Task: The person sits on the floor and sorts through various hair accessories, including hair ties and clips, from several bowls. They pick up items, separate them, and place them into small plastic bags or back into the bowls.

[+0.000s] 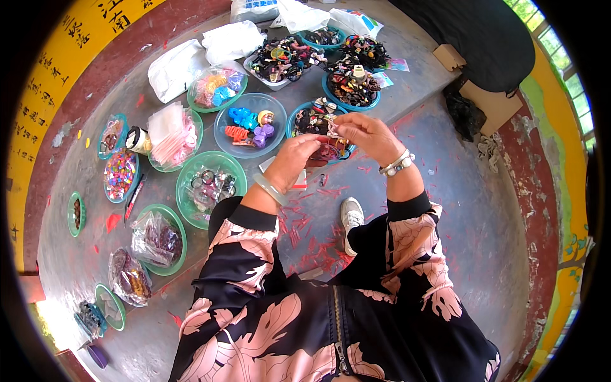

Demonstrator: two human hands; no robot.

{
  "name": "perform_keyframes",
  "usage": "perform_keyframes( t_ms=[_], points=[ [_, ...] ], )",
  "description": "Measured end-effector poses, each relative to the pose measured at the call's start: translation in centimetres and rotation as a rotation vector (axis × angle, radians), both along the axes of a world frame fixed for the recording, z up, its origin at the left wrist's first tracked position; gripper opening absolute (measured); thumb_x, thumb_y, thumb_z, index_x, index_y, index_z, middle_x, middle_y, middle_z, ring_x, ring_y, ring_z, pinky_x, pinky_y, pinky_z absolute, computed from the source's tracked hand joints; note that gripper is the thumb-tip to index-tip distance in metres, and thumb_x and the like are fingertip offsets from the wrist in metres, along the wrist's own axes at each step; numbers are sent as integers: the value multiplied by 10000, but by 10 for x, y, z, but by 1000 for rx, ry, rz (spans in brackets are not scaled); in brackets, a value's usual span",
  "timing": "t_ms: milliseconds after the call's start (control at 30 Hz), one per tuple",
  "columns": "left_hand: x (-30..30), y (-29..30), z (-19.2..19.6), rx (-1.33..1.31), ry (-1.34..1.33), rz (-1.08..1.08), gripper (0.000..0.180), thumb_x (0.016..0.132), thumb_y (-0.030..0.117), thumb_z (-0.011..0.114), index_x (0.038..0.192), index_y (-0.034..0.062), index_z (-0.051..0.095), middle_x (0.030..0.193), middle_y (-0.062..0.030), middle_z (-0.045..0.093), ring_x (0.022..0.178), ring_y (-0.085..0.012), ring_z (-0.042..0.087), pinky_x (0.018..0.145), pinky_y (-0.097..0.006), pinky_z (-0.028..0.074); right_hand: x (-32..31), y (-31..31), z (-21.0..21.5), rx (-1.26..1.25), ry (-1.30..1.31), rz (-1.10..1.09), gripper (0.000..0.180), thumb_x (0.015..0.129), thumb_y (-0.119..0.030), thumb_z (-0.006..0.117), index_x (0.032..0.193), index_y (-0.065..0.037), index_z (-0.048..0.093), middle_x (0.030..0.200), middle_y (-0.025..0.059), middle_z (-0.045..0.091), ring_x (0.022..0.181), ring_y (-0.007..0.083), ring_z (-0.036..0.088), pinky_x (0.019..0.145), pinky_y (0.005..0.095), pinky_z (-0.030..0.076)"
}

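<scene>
Yellow painted wall [48, 95] curves past ten o'clock, its upright columns of dark brushed characters standing above a maroon band; the grey concrete floor [458, 210] spreads inward, strewn with red scraps [296, 223] near the centre. Large blue characters mark a white sack [254, 9] at the upper edge, between eleven and twelve. Bright printed cards [384, 79] lie by the bowls at one o'clock, their print too small to read.

Just above centre, toward twelve, both hands meet over a blue bowl [291, 122] of hair ties and partly hide it. Right thumb and fingertips [356, 134] pinch a small pale piece [337, 131], its exact form unclear. Left fingers [298, 149] curl close beside it; whether they grip anything cannot be told. Below the left wrist, a white, red-edged card [299, 183] is partly covered.

Near eleven sits a clear bowl with purple ties [262, 135] and blue and orange ones; at nine, a green bowl [181, 191] of small packets and a marker [134, 198]. Toward two, a black bag [463, 114] rests against cardboard [490, 111]. One shoe [351, 223] stands at four, near the centre.
</scene>
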State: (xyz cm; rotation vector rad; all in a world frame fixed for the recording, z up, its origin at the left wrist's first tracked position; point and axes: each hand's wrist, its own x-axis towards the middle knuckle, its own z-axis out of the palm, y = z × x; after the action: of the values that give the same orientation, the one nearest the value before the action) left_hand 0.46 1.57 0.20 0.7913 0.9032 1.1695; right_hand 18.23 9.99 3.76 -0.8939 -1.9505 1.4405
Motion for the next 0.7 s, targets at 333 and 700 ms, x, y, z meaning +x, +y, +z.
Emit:
perform_keyframes(
  t_ms=[333,700],
  points=[
    [0,-2,4,-9,4,-26,279,875,143,430,1068,-20,549,970,-110,608,829,-180,611,730,-312,523,-1,5,-7,-359,-29,35,262,767,-101,630,1004,1,584,812,34,627,685,98,572,574,207,423],
    [0,1,2,-104,31,-30,270,883,166,442,1055,-6,557,965,-103,618,856,-172,615,684,-314,540,-17,-17,1,213,-134,-131,254,731,29,610,979,-28,607,813,76,642,729,133,611,646,250,479]
  ],
)
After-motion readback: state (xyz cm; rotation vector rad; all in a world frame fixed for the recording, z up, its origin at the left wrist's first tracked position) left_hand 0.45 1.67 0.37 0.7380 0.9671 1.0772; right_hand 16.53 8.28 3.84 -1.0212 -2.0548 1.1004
